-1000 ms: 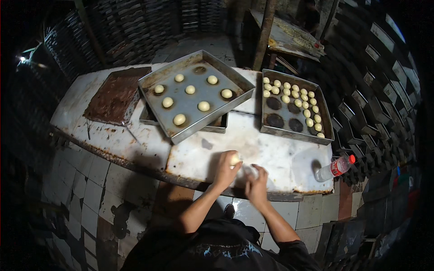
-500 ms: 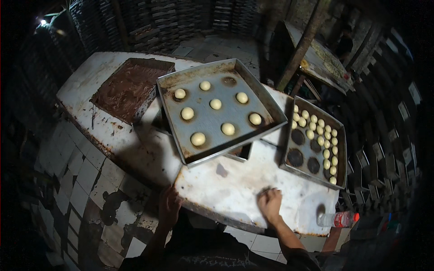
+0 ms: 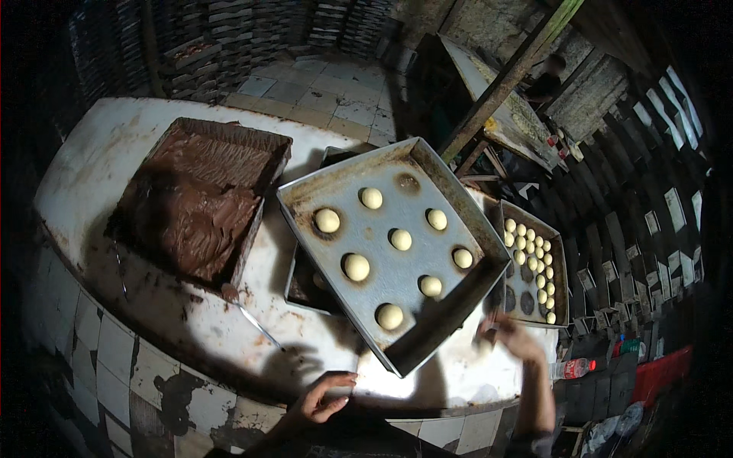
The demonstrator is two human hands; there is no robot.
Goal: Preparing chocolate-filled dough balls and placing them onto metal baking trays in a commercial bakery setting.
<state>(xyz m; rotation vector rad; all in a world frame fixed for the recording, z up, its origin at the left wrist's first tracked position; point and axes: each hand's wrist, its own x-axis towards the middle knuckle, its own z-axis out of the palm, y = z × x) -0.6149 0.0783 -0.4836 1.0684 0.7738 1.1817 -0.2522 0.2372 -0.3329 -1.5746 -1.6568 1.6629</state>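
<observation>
Dark slatted walls (image 3: pixel 252 38) and worn floor tiles (image 3: pixel 114 347) surround a pale, stained table (image 3: pixel 80 172). At its middle, a square metal tray (image 3: pixel 427 256) sits slanted on top of another tray (image 3: pixel 305 286), with eight pale balls (image 3: pixel 401 240) spaced apart on its floor. Farther right, a second metal pan (image 3: pixel 527 304) holds many more such balls, crowded toward its far and right sides. On the left stands a dark pan (image 3: pixel 252 237) of brown paste (image 3: pixel 198 221), with a thin metal tool (image 3: pixel 256 324) near its corner. The person's left hand (image 3: pixel 328 398) is at the table's near edge, its grip released, thumb and fingers apart. The right hand (image 3: pixel 518 341) is blurred near the slanted tray's right side; whether its grip holds something cannot be told. Near the right forearm lies a clear bottle (image 3: pixel 566 370) with a red cap.
</observation>
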